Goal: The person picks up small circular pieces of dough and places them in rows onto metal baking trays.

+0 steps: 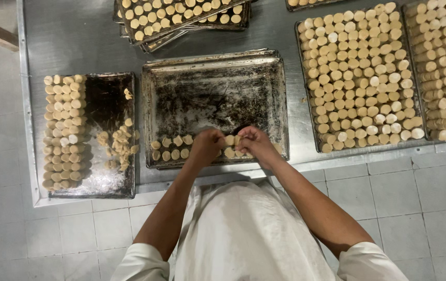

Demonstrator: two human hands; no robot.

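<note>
Overhead, from the head camera — the only view — both hands are being held together low over the near edge of the dark baking tray [215,93]. The left hand [206,147] is being kept curled, fingers closed, though what is inside it cannot be told. The right hand [254,144] is being pinched shut on a pale dough piece [230,140], which is being held between the two hands, just to the left of the right fingertips and touching or nearly touching the left knuckles. The piece's long axis cannot be made out. A short row of dough pieces [172,148] is being laid along the tray's near edge — it is lying to the left of both hands, so the left hand is nearer to it. A side tray [109,99] with stacked pieces is sitting further left, and a full tray [361,73] is sitting to the right on the metal table [77,36]
</note>
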